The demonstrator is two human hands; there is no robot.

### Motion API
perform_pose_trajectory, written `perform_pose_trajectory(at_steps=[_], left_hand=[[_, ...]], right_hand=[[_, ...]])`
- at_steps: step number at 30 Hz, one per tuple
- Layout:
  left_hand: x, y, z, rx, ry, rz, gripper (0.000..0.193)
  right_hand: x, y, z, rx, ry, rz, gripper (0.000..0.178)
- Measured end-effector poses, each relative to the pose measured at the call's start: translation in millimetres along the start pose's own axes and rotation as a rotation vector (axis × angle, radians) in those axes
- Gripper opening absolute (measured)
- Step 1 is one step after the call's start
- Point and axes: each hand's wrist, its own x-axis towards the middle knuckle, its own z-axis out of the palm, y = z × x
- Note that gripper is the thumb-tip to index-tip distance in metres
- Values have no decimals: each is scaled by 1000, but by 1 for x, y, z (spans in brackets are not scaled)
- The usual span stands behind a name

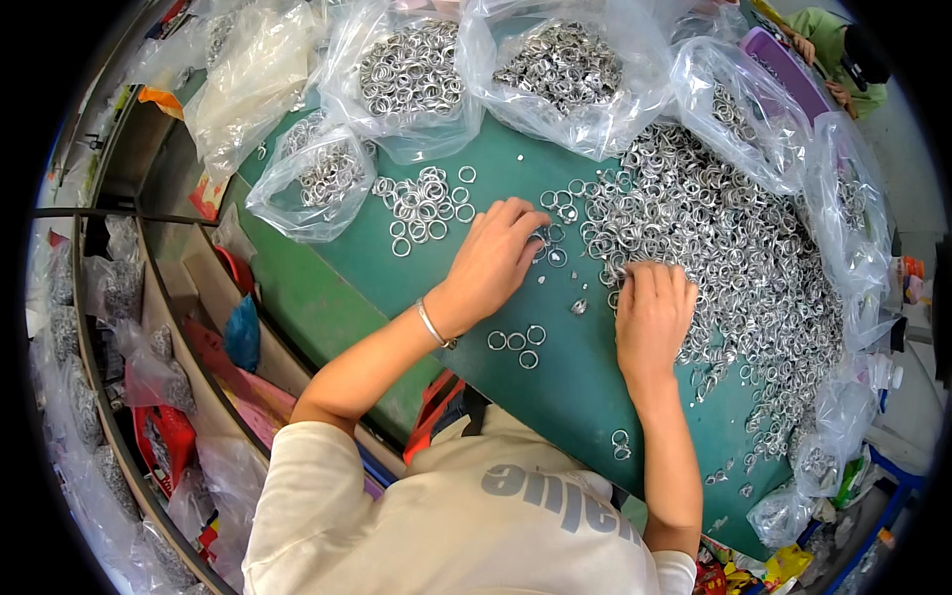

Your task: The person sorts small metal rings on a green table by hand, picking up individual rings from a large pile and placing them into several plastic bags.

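Note:
My left hand (493, 256) hovers at the middle of the table, its thumb and forefinger apart beside a few silver metal rings (557, 258). My right hand (654, 312) is at the near left edge of a big heap of silver rings (714, 213), fingers bent and close together. Whatever lies under its fingertips is hidden. Left of the heap sit small metal scraps (579, 307). A loose group of rings (421, 203) lies beyond my left hand. Several single rings (516, 341) rest between my forearms, and a couple more (621, 444) lie beside my right forearm.
Clear plastic bags of rings (412, 74) line the far side of the green table (416, 288), with a smaller bag (315, 188) at left. A purple bin (788, 69) stands far right, near another person in green (823, 50). Curved shelving (149, 258) with bagged parts runs along the left.

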Motion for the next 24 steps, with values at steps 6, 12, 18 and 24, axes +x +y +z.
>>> perform_pose_trajectory(at_steps=[6, 12, 18, 24], left_hand=[[0, 5, 1, 18, 1, -20, 27], [-16, 25, -23, -264, -233, -16, 25], [-66, 50, -22, -133, -421, 32, 34], [-89, 50, 6, -13, -259, 135, 34]], right_hand=[[-2, -6, -21, 284, -51, 174, 12], [-35, -40, -31, 668, -515, 295, 10], [-45, -51, -28, 435, -479, 149, 11], [-29, -14, -29, 134, -180, 144, 12]])
